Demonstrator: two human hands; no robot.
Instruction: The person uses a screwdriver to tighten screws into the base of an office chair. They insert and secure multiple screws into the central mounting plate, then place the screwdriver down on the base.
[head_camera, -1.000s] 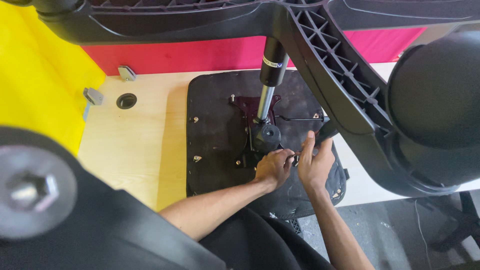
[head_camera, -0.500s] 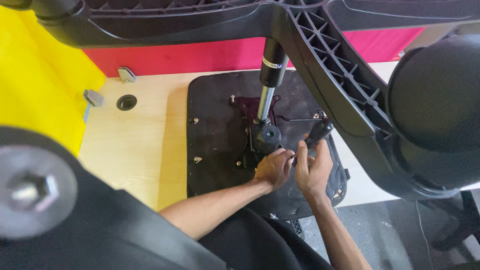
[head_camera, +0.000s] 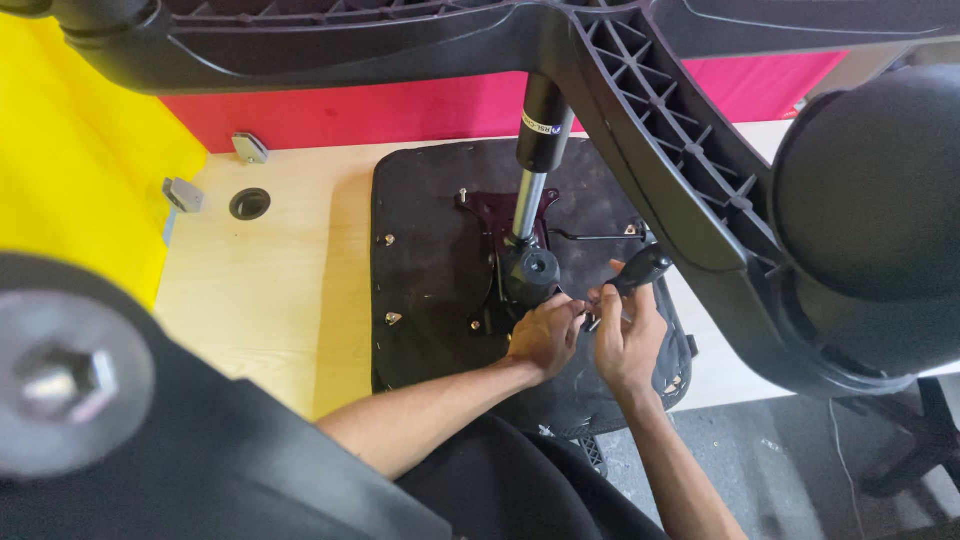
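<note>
An upturned black chair seat (head_camera: 430, 250) lies on a light wooden table (head_camera: 270, 290). Its metal mechanism plate (head_camera: 490, 215) carries a gas cylinder (head_camera: 535, 150) that rises toward me. My right hand (head_camera: 630, 340) grips a black-handled tool (head_camera: 642, 268), tilted, at the mechanism's right side. My left hand (head_camera: 545, 335) sits beside it with fingers curled at the tool's lower end, just below the cylinder's black collar (head_camera: 532, 270). What the left fingers pinch is hidden.
The black chair base (head_camera: 680, 170) with its ribbed spokes and casters (head_camera: 870, 200) looms close overhead and to the right. A second caster (head_camera: 70, 375) fills the lower left. A yellow panel (head_camera: 70, 150) and pink divider (head_camera: 400, 110) border the table. Small screws (head_camera: 392, 318) dot the seat.
My right hand has shifted slightly down and left with the tool, closing the gap to my left hand. The left hand has hardly moved.
</note>
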